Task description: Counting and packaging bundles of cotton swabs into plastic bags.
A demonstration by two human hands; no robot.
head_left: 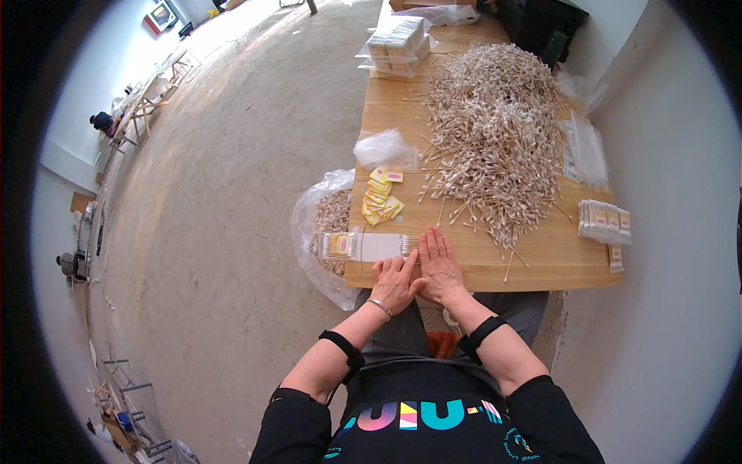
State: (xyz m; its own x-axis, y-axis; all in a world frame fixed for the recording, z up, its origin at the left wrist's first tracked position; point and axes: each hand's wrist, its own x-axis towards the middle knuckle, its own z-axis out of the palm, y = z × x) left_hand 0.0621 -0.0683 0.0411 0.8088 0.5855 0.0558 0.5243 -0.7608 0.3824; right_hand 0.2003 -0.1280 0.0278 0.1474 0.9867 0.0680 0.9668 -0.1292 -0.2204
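Note:
At the near edge of the table, a flat white strip (376, 247) lies with a row of cotton swabs (410, 245) at its right end. My right hand (440, 267) lies flat beside that row, fingers straight and side by side, over the ends of the swabs. My left hand (396, 286) is just left of it, its index finger stretched to the near ends of the swabs and its thumb meeting the right hand. A clear pack of swabs with a yellow card (338, 246) sits at the strip's left end, reaching past the table edge.
A large heap of loose cotton swabs (495, 139) covers the table's middle. Yellow cards (380, 197) and clear bags (386, 148) lie left of it. Filled packs (604, 222) sit at the right edge, white stacks (398, 45) at the back. A swab-filled plastic sack (305, 224) stands left of the table.

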